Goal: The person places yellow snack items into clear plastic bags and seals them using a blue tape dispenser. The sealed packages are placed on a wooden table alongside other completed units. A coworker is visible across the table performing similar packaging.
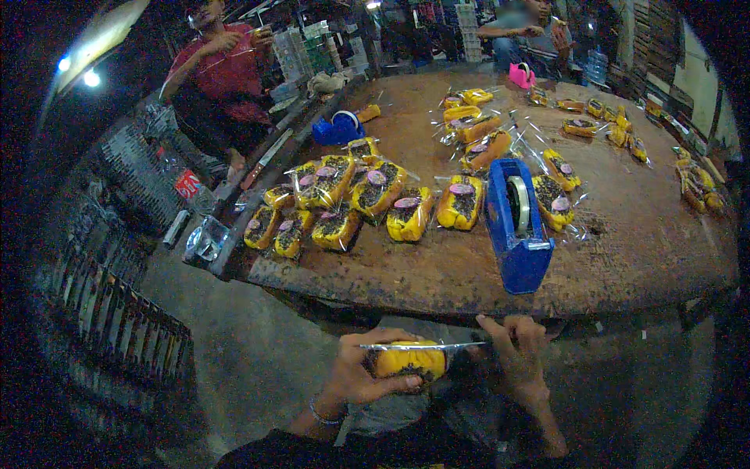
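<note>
In my left hand (pixel 355 371) is a yellow bread bun (pixel 410 361) with dark sprinkles, inside a clear plastic wrapper. The fingers close round it just off the table's near edge. A shiny edge of the wrapper (pixel 457 345) stretches sideways to my right hand (pixel 519 356). That hand's fingers are curled and one digit points up-left by the wrapper's end; whatever they pinch is too small to make out. Straight ahead of the right hand stands a blue tape dispenser (pixel 519 262) with a roll of clear tape.
Wrapped buns (pixel 334 227) with pink labels cover the left middle of the wooden table (pixel 375 285); more lie further back and right. A second blue dispenser (pixel 337 131), a pink one (pixel 521 76) and a knife (pixel 268 159) lie beyond. Two other people (pixel 226 70) sit across.
</note>
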A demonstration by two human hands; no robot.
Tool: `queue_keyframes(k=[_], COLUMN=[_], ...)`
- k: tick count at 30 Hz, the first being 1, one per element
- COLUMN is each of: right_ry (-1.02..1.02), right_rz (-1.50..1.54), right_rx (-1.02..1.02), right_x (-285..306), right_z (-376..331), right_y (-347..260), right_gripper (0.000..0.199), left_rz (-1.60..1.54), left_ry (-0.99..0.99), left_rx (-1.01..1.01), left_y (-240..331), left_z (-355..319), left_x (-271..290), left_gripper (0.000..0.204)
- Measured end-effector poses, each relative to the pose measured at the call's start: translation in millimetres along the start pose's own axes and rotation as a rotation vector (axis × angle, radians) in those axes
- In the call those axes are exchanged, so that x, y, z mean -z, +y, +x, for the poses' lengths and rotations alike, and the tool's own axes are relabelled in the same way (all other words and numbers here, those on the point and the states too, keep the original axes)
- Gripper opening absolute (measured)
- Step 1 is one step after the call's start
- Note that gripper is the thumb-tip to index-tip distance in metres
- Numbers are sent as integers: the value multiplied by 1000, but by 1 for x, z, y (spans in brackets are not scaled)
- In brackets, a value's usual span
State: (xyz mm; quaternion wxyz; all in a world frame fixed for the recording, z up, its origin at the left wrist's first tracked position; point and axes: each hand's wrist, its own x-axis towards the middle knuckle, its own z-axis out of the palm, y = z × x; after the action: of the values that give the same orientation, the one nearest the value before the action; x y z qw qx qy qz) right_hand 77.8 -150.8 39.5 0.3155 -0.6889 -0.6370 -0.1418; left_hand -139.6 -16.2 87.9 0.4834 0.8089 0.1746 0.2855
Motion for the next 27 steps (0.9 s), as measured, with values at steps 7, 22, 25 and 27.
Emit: queue_keyframes(k=[7,22,25,27], right_ry=[36,147,97,167], right_rz=[-163,-170,-208,-81], right_rx=[-31,-143,-150,-168], right_x=[1,1,7,5], right_z=[-5,-69,-73,-71], right_y=[4,31,25,16], right_gripper=[51,63,65,65], left_rz=[40,71,-12,-179], left_ry=[-50,-229,-206,-129], left_rx=[10,7,96,55], left_y=[12,25,24,23], left_z=[15,40,37,34], left_x=[-2,-45,-51,-62], left_gripper=[48,48,47,51])
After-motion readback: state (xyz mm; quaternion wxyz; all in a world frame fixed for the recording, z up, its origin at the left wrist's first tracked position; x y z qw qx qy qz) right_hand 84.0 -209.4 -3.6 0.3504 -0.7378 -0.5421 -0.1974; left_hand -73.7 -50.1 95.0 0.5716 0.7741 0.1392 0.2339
